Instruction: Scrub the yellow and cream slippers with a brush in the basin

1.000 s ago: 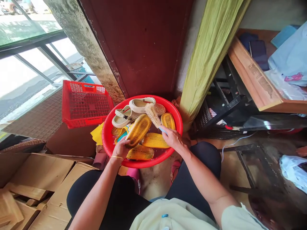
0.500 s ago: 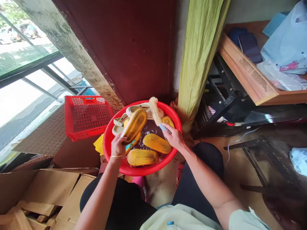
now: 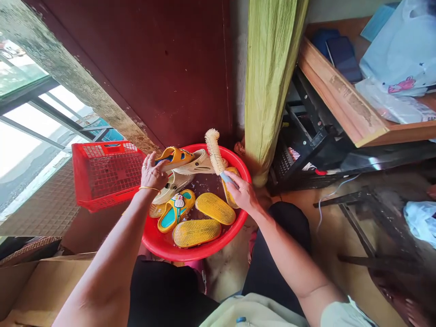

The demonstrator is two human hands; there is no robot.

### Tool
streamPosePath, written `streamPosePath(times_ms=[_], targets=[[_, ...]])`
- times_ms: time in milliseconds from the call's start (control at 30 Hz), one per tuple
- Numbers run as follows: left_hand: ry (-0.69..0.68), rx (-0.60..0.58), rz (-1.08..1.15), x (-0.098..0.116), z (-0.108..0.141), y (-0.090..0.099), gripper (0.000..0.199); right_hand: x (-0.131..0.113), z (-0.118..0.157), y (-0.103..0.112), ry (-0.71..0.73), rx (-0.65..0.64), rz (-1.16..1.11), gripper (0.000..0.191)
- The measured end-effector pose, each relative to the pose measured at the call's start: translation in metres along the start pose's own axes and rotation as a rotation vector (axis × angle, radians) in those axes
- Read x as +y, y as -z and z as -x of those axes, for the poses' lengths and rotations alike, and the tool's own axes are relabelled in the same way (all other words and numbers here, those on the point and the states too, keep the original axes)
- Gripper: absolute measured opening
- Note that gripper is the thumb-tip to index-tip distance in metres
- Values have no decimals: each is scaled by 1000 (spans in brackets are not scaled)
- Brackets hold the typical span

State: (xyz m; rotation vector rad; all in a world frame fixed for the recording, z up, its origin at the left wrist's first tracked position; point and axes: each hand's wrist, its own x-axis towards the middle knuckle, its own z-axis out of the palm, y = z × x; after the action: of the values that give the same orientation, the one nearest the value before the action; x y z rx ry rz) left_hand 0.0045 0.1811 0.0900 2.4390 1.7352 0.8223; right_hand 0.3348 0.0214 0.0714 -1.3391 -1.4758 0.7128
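My left hand (image 3: 153, 172) grips a yellow sandal (image 3: 177, 156) by one end, above the far left rim of a red basin (image 3: 195, 254). In my right hand (image 3: 243, 193) is the blue handle of a scrub brush (image 3: 214, 152), its pale bristles pointing up and away from the sandal. Dark water fills the basin. Several other shoes lie in it: cream clogs (image 3: 199, 164), a yellow slide with a turquoise footbed (image 3: 177, 211), and yellow sandals with their soles up (image 3: 197, 232).
A red plastic crate (image 3: 107, 172) stands left of the basin, above cardboard boxes (image 3: 44, 286). Behind are a dark red door (image 3: 163, 68) and a yellow-green curtain (image 3: 272, 81). A wooden tray (image 3: 354, 104) with bags and a black stool (image 3: 361, 227) are at the right.
My left hand has moved the sandal up and left and turned it from sole side to upper side. The yellow-and-turquoise slide now shows fully. My right hand still holds the brush.
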Motion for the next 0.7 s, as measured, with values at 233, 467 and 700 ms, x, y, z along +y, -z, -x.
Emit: streamPosePath(times_ms=[233, 467, 700], targets=[[177, -227, -125, 1, 7, -7, 54, 0, -1, -4, -22, -36, 48, 45], [118, -212, -144, -18, 27, 29, 46, 5, -1, -3, -5, -26, 0, 45], [348, -110, -182, -57, 109, 28, 37, -2, 2, -4, 3, -35, 9, 43]])
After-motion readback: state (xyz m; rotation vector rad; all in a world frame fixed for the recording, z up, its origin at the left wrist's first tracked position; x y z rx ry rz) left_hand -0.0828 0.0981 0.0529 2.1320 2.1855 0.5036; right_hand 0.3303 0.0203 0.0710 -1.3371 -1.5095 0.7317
